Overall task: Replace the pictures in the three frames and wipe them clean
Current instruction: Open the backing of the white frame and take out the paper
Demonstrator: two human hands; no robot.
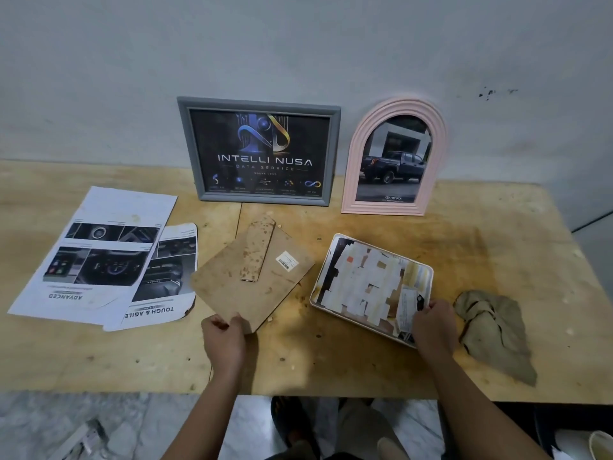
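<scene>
We have the white frame (360, 323) lying face down on the surface (331, 366), right of centre, its back open like a shallow tray. In it sits a picture (365, 280), back side up, covered with many pale patches of paper or tape; a dark strip shows along its left edge. Our right hand (433, 323) is at the frame's near right corner, fingers curled over the rim and the sheet edge there. We cannot tell whether they pinch the paper as well as the frame.

Our left hand (224, 340) grips the near corner of the brown backing board (229, 277), thumb on top and fingers bent under. The board lies tilted just left of the frame. It carries a spotted stand strip (257, 250) and a small barcode label (287, 260).

Against the wall (298, 44) lean two more frames. The grey frame (258, 104) holds a dark logo print, and the pink arched frame (396, 106) to its right holds a picture of a pickup truck. Both stand behind the board and the open frame, well apart from our hands.

At the left lie two printed car pages, a large page (96, 250) overlapping a smaller page (166, 277) whose near corner is cut round. A crumpled brownish cloth (494, 330) lies just right of our right hand. Below the surface's near edge we see marbled floor (99, 426).
</scene>
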